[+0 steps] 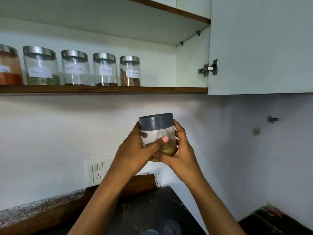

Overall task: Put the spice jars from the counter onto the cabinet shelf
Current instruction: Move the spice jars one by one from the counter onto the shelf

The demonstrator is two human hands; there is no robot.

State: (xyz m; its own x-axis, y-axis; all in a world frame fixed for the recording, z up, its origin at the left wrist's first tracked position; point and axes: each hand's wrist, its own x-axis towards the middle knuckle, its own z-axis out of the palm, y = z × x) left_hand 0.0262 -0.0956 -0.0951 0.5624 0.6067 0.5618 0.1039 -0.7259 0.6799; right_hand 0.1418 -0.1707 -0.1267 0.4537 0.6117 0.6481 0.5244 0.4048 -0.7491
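- Head view: a spice jar [156,122] with a grey lid is held upright in the air in front of the wall, below the cabinet shelf [101,89] and above the dark surface [149,207].
- The left hand [133,153] grips the jar's left side, its thumb laid across the clear front.
- The right hand [182,153] cups the right side and base, fingers curled round it.
- Five steel-lidded jars [75,67] stand in a row along the shelf's front edge, starting at its left. The rightmost jar [130,71] is well apart from the cabinet's right wall.
- The cabinet door [260,48] stands open on the right.
- Two grey lids [169,227] show at the surface's near edge, partly cut off.
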